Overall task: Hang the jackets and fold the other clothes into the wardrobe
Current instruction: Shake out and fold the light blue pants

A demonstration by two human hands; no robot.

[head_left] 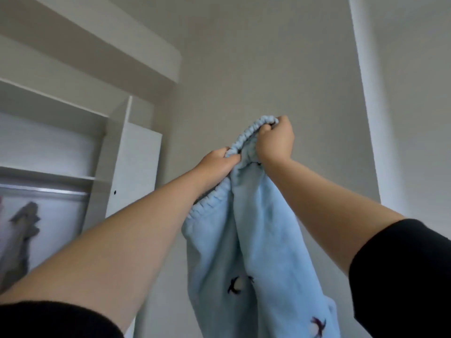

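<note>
I hold a pair of light blue fleece trousers (pixel 258 240) up high in front of a plain wall. Small dark bird prints dot the fabric. My left hand (pixel 214 164) grips the elastic waistband on its left side. My right hand (pixel 274 140) is fisted on the waistband a little higher and to the right. The legs hang straight down and leave the frame at the bottom. The white wardrobe (pixel 131 167) stands open to the left, apart from the trousers.
Inside the wardrobe a metal hanging rail (pixel 48 190) runs under a shelf (pixel 48 175), with a grey garment (pixel 24 230) hanging below it. The wardrobe's white side panel juts out at centre left. A wall corner (pixel 366 118) rises on the right.
</note>
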